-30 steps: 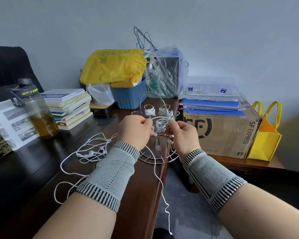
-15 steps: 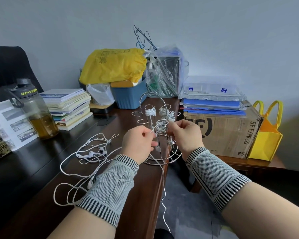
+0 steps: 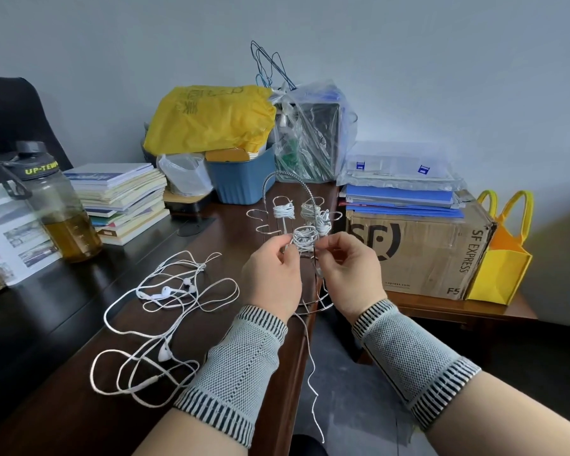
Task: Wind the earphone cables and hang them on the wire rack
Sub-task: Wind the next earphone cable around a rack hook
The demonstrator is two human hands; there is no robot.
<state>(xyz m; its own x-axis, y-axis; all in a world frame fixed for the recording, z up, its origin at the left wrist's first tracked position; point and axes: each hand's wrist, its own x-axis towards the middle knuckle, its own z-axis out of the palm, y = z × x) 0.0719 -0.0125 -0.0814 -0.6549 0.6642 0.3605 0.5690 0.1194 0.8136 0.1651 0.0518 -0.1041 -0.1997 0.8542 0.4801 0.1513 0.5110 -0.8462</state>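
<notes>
A silver wire rack stands at the desk's right edge, with several wound white earphone bundles hung on its arms. A further white earphone coil sits on a front arm of the rack. My left hand pinches its cable on the left side. My right hand pinches the cable on the right of the coil. The loose end of this earphone cable hangs down past the desk edge. Loose white earphones lie tangled on the desk to the left.
A dark wooden desk carries a stack of books, a bottle of amber liquid, a blue bin under a yellow bag. A cardboard box and a yellow tote stand right.
Both hands have stayed at the front coil on the rack, shifting slightly as they work the cable. The hanging cable end swings a little.
</notes>
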